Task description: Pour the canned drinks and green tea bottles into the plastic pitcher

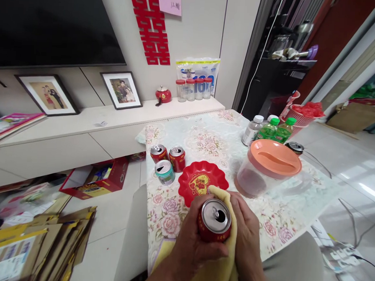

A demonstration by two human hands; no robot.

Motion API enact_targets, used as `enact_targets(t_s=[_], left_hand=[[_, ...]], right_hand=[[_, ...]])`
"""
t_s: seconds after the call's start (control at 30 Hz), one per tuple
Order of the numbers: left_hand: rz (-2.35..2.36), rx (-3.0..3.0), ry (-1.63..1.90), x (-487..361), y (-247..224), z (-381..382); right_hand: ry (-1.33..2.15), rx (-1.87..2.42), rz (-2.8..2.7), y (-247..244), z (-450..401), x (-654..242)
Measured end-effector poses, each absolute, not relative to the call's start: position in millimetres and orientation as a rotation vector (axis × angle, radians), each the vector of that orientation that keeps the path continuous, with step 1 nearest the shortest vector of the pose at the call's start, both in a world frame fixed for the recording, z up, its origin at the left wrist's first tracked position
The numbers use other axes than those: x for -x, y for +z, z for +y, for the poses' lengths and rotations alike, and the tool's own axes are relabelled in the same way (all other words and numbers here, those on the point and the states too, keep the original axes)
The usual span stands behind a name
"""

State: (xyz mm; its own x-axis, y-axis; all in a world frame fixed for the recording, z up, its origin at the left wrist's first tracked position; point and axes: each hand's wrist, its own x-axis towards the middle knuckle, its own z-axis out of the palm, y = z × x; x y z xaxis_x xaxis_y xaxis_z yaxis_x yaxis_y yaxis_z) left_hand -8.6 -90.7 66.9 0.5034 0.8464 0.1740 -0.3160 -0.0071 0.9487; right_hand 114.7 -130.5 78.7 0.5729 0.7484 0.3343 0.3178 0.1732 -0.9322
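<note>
A red can (pixel 214 228) with its tab end facing up is held at the near side of the table (pixel 206 135), and whether its base touches anything cannot be seen. The left hand (pixel 187 237) is wrapped around the can, thumb across its front; the right hand (pixel 248 229) is closed on a yellow cloth (pixel 221 274) against the can's right side, its fingertips hidden. The can's mouth is open, but the inside is too dark to read. Just beyond, a red scalloped plate (pixel 185 182) shows a gold heart pattern, its near part covered by the hands and cloth. Toward the table's left edge stand two other red cans (pixel 177 160) and a teal can (pixel 165 175), all opened, their contents out of sight. Right of the plate, a clear pitcher (pixel 251 179) under an orange lid (pixel 274 157) holds something dark reddish, hard to make out. Behind it, near the table's right edge, are two green-capped bottles (pixel 269 130), a white-capped bottle (pixel 252 131) and another white cap mostly hidden, plus a dark can (pixel 295 147) partly covered by the lid. Past the far edge, a cabinet (pixel 132 112) bears four clear jars (pixel 190 91) with red lids and a closed red pot (pixel 164 95). On the floor beyond the left edge, an open red box (pixel 110 182) contains jumbled blue and yellow items, too small to identify.
</note>
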Motion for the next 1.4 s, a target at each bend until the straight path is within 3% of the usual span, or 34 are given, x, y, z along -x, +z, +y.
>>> enact_targets(t_s=[0.17, 0.53, 0.7, 0.9, 1.03, 1.13, 1.4], left_hand=[[0.533, -1.213, 0.973, 11.6, 65.2, -88.0], [0.716, -1.646, 0.97, 22.1, 48.0, -79.8], [0.734, -1.783, 1.105, 20.7, 33.1, -81.7], [0.737, -1.688, 0.915, 26.6, 42.9, -79.6], [0.737, -1.571, 0.895, 27.8, 49.0, -79.5], [0.681, -1.525, 0.872, 26.0, 48.8, -81.7], [0.555, -1.277, 1.009, 20.0, 55.5, -89.5]], right_hand=[[0.311, 1.391, -1.05, 82.9, -142.7, -122.9], [-0.024, 1.462, -1.776, 123.7, -156.6, -148.5], [0.075, 1.45, -1.656, 119.4, -162.6, -132.2], [0.242, 1.334, -1.741, 124.6, -163.2, -133.7], [0.098, 1.393, -1.758, 119.6, -159.7, -147.1], [0.038, 1.447, -1.643, 112.5, -154.7, -152.0], [0.294, 1.462, -1.212, 86.7, -140.4, -125.2]])
